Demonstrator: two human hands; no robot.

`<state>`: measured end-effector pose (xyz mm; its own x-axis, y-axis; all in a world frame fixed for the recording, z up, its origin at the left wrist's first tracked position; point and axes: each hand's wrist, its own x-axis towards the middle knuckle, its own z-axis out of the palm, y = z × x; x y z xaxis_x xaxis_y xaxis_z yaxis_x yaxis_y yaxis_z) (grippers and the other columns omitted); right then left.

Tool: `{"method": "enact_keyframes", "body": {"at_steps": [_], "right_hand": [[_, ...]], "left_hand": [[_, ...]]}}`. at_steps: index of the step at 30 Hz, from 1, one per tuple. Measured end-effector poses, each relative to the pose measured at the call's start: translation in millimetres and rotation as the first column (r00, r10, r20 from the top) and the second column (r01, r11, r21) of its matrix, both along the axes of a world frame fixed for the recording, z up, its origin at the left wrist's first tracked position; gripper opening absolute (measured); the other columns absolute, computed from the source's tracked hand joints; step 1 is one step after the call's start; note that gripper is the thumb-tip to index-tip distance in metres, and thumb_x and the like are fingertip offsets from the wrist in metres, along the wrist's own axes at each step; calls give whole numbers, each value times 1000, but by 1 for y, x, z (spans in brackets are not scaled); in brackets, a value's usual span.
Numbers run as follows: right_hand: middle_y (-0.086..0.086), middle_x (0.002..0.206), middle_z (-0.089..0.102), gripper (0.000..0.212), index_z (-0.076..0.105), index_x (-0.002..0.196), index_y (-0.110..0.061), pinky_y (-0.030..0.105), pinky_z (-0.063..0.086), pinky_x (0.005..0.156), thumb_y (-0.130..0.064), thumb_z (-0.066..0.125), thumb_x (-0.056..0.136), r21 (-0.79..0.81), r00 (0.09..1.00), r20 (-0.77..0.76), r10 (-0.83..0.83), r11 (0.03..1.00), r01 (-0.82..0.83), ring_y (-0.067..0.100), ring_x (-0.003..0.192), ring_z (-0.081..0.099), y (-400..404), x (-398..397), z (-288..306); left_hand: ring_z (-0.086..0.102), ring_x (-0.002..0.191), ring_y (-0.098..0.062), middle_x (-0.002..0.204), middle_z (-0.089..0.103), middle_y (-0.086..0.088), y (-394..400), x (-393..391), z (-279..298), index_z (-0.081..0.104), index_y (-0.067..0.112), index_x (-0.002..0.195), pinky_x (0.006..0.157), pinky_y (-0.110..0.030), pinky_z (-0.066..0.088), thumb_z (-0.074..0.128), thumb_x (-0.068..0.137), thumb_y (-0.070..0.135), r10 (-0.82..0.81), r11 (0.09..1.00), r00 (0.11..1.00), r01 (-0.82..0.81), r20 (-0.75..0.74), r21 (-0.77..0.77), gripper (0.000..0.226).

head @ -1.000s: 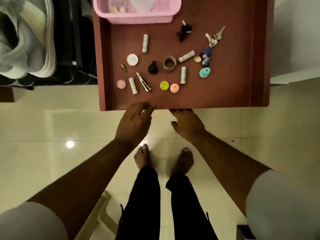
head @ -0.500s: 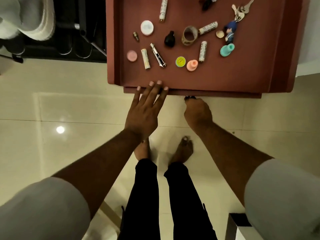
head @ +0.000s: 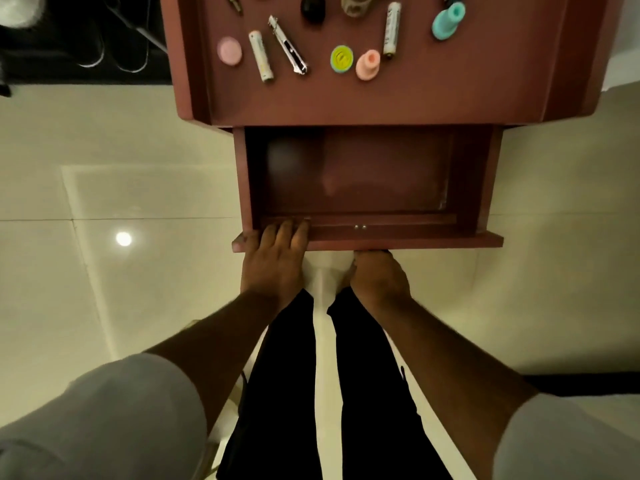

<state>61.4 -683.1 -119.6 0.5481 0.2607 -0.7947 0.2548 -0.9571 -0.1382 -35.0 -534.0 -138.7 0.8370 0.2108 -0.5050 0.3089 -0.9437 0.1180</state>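
Trousers (head: 287,393), black, fill the bottom centre of the frame, with a forearm running up from each lower corner. The left hand (head: 273,265) rests on the front edge of the drawer (head: 415,241) at mid-frame, its fingers (head: 298,233) fairly straight and laid over the rim. The right hand (head: 377,277) is tucked under that front edge, just right of centre. Its fingers are hidden, so I cannot tell whether it grips. The drawer stands open below the table top (head: 450,95). Along the top of the frame lie a pink cap (head: 229,50), a battery (head: 261,55), a yellow-green disc (head: 341,58) and a teal spool (head: 447,21).
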Motion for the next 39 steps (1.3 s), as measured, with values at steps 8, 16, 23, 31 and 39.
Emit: {"method": "enact_keyframes", "body": {"at_steps": [8,16,23,31,39], "right_hand": [[7,95,71,20,71,98,-13,34,52,80,-28,60,90,279,994,-105,-37,958,65,22,87,64,18,85,56],[8,110,61,31,64,115,-16,31,47,85,-19,64,84,658,931,358,-75,727,-195,21,100,58,84,203,53],[13,85,57,10,65,81,-5,31,35,62,-13,61,85,588,862,480,163,669,-455,26,76,55,83,203,36],[11,113,56,23,65,111,-7,26,42,78,-9,63,88,361,963,237,131,908,-212,28,99,59,-42,149,11],[15,116,61,21,60,112,-8,36,46,93,-13,46,98,120,993,119,-12,993,-3,33,106,58,-47,139,-72]], "left_hand": [[58,104,-35,118,62,-13,24,95,49,66,11,120,90,-42,47,48,81,26,328,920,879,-214,347,-328,47],[55,105,-39,119,61,-10,57,209,56,64,19,119,88,-48,42,64,83,22,173,974,882,-218,438,55,37],[56,89,-32,98,63,-6,63,203,46,71,20,86,80,-40,32,56,79,33,-20,956,897,-112,443,271,21],[61,94,-34,102,65,-11,-27,139,16,68,10,104,72,-39,48,68,87,28,152,934,981,-102,122,-344,24],[61,108,-34,118,64,-12,-52,165,-65,66,18,113,88,-41,51,58,90,14,167,929,961,-228,-218,-293,24]]}}
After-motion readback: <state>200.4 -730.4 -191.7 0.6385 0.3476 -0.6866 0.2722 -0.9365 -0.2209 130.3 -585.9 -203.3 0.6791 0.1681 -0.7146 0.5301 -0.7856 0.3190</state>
